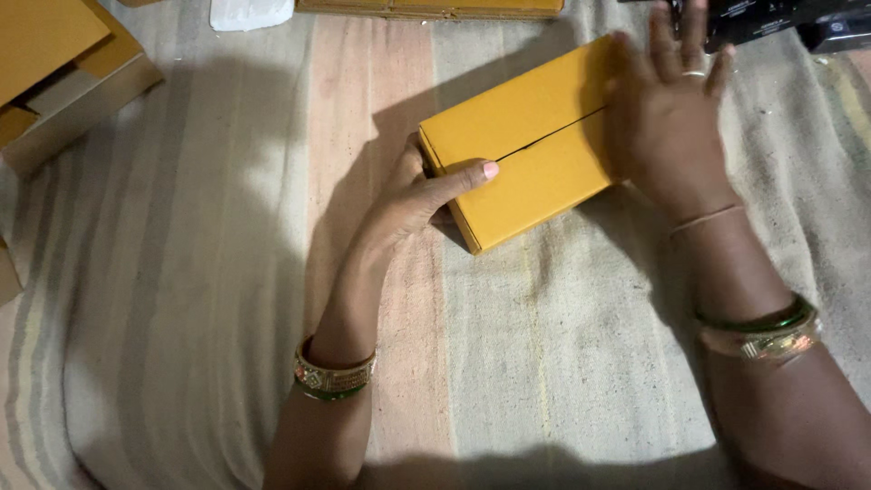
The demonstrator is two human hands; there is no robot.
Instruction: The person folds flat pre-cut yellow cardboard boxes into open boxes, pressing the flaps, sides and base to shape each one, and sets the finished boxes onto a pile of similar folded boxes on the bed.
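A flat yellow cardboard box lies closed on a striped cloth, its two top flaps meeting in a dark seam. My left hand grips its left end, thumb lying on top near the seam. Over the box's right end my right hand rests flat with fingers spread. Bangles ring both wrists.
An open yellow-and-grey cardboard box sits at the far left. More flat yellow cardboard lies along the top edge beside a white item. Dark objects occupy the top right corner. The striped cloth covers the whole surface.
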